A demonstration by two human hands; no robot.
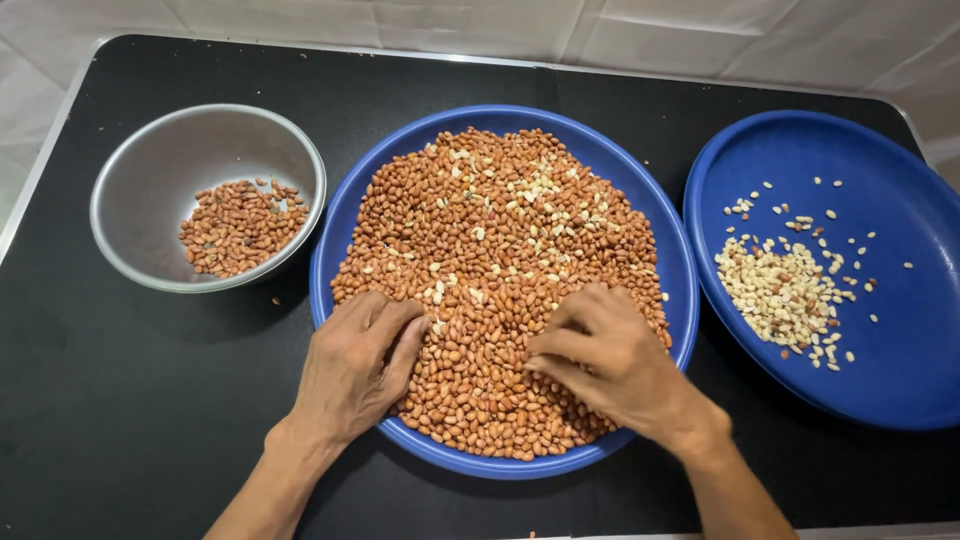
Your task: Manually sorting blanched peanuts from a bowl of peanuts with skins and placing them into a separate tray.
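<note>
A large blue round tray (pixel 345 215) in the middle holds a heap of red-skinned peanuts (pixel 490 250) mixed with pale skinless ones. My left hand (pixel 355 365) rests curled on the peanuts at the tray's near left edge. My right hand (pixel 600 355) lies on the peanuts at the near right, with its fingertips pinched together among the nuts. Whether either hand holds nuts is hidden by the fingers.
A metal bowl (pixel 150 170) at the left holds red-skinned peanuts (pixel 240 225). A second blue tray (pixel 900 330) at the right holds pale skinless peanuts (pixel 785 290). All stand on a black tabletop (pixel 130 400) with a white tiled wall behind.
</note>
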